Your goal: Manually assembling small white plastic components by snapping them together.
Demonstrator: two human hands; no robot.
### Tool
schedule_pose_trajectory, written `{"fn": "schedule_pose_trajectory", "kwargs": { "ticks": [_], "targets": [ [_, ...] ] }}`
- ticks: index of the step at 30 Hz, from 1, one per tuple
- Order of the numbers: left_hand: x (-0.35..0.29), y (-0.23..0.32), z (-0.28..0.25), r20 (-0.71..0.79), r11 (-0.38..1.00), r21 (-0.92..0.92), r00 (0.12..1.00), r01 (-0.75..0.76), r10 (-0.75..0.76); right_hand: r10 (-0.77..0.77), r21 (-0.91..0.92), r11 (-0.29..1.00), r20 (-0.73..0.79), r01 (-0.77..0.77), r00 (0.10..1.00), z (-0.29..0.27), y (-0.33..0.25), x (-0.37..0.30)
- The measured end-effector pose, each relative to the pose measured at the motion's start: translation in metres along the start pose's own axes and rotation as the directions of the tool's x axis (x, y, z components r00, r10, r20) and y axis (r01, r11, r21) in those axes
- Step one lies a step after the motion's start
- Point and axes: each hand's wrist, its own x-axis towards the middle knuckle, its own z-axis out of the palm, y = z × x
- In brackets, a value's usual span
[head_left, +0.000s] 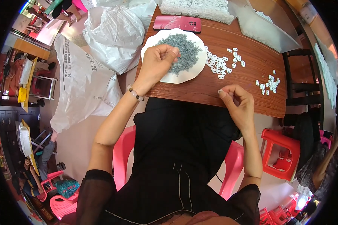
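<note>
Nearest: black garment covering lap and torso; pink plastic chair (pixel 121 155) beneath, seat edges showing at both sides.

Right hand (pixel 237 102) at the near edge of the brown wooden table (pixel 233 80); fingers curled narrow, thumb and forefinger tips pinched together. Held item too small to tell.

Left hand (pixel 157 62) raised over the near-left rim of the white plate (pixel 193 73); beaded bracelet (pixel 134 93) at the wrist. Fingers bunched close, tips pinched just above the heap of small grey screws (pixel 184 54); cannot tell whether a screw sits between them.

Grey screws piled in the middle of the plate, plate resting on the table's left part.

Just beside the plate, to its right: scatter of small white plastic pieces (pixel 221 64) lying loose on the wood. Well apart, near the table's right edge: a second, smaller cluster of white pieces (pixel 269 83).

Beyond the plate, touching its far rim: red smartphone (pixel 177 23), lying face down. Further back: mound of white pieces (pixel 197 8) and a clear plastic bag (pixel 264 28) holding more.

Left of the table: large white sacks (pixel 112 35) on the floor. Right of the table: red plastic stool (pixel 281 153).
</note>
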Motion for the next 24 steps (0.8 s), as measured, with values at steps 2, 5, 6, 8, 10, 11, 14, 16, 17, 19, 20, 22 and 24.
{"fn": "schedule_pose_trajectory", "kwargs": {
  "ticks": [2,5,6,8,10,11,14,16,17,19,20,22,24],
  "targets": [
    [-0.010,0.010,0.009,0.003,1.000,-0.002,1.000,0.015,-0.015,-0.008,0.072,0.997,0.006,0.007,1.000,0.006,-0.007,0.008],
    [-0.026,0.016,0.028,-0.010,0.999,-0.011,0.999,-0.031,0.031,-0.018,0.133,0.991,0.056,0.011,0.998,0.015,-0.019,0.020],
    [-0.030,0.020,0.036,-0.043,0.995,0.045,0.995,-0.085,0.087,-0.018,0.119,0.993,0.099,0.006,0.995,0.017,-0.022,0.023],
    [-0.036,0.022,0.046,-0.078,0.974,0.086,0.973,-0.209,0.216,-0.039,0.223,0.975,0.134,0.008,0.990,0.026,-0.024,0.030],
    [-0.037,0.022,0.048,-0.066,0.928,0.201,0.940,-0.315,0.333,-0.067,0.327,0.945,0.169,0.008,0.983,0.032,-0.028,0.036],
    [-0.038,0.021,0.047,-0.044,0.856,0.315,0.895,-0.409,0.444,-0.024,0.386,0.921,0.194,-0.054,0.981,0.034,-0.032,0.038],
    [-0.038,0.022,0.047,-0.080,0.829,0.356,0.869,-0.432,0.488,0.015,0.446,0.887,0.225,-0.116,0.974,0.037,-0.031,0.045],
    [-0.037,0.020,0.045,-0.078,0.798,0.380,0.844,-0.467,0.531,0.013,0.450,0.885,0.229,-0.118,0.973,0.039,-0.029,0.048],
    [-0.037,0.018,0.044,-0.074,0.765,0.405,0.816,-0.501,0.573,0.013,0.451,0.883,0.250,-0.128,0.968,0.040,-0.029,0.050],
    [-0.036,0.016,0.044,-0.090,0.765,0.393,0.807,-0.510,0.584,0.013,0.451,0.882,0.272,-0.139,0.962,0.042,-0.028,0.052],
    [-0.036,0.014,0.044,-0.105,0.764,0.379,0.796,-0.521,0.596,0.026,0.465,0.870,0.289,-0.164,0.957,0.044,-0.028,0.053],
    [-0.035,0.011,0.043,-0.104,0.755,0.387,0.788,-0.530,0.607,0.040,0.478,0.857,0.307,-0.191,0.951,0.046,-0.029,0.054],
    [-0.035,0.010,0.042,-0.102,0.745,0.392,0.780,-0.539,0.618,0.051,0.519,0.828,0.308,-0.213,0.950,0.047,-0.030,0.054]
  ]
}}
